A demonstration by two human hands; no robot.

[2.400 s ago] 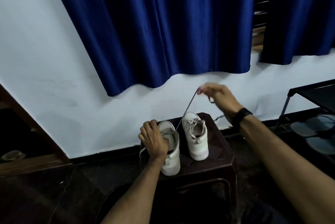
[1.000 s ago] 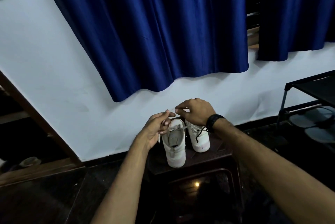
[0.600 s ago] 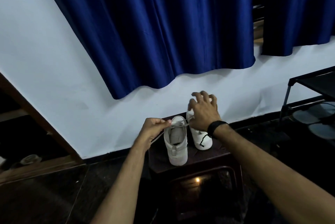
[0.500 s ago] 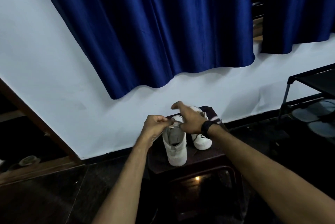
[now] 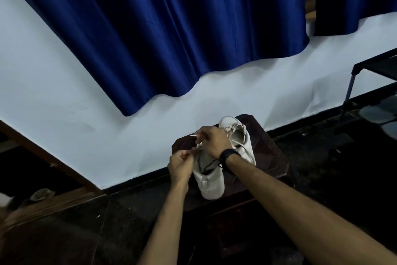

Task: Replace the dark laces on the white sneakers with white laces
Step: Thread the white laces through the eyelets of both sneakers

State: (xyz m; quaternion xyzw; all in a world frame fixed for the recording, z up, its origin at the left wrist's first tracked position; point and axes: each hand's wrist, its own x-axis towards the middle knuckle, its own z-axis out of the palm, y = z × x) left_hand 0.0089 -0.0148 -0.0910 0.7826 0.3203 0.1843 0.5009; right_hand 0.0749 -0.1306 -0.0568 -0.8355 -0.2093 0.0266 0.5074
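- White lace tip (image 5: 193,135) juts from the pinching fingers of the right hand (image 5: 212,141), above the near sneaker (image 5: 209,181) on the dark stool (image 5: 272,157).
- Left hand (image 5: 180,165) pinches the lace's other run; uneven pull could likely unthread an eyelet.
- Dark lace (image 5: 209,166) lying across the sneaker's opening may tangle.
- Far sneaker (image 5: 238,136), touching the right hand, could be nudged.

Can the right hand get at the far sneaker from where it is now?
Probably yes. The right hand pinches a white lace tip over the near sneaker, and the far sneaker sits right beside it on the stool, uncovered. It would have to release the lace first.
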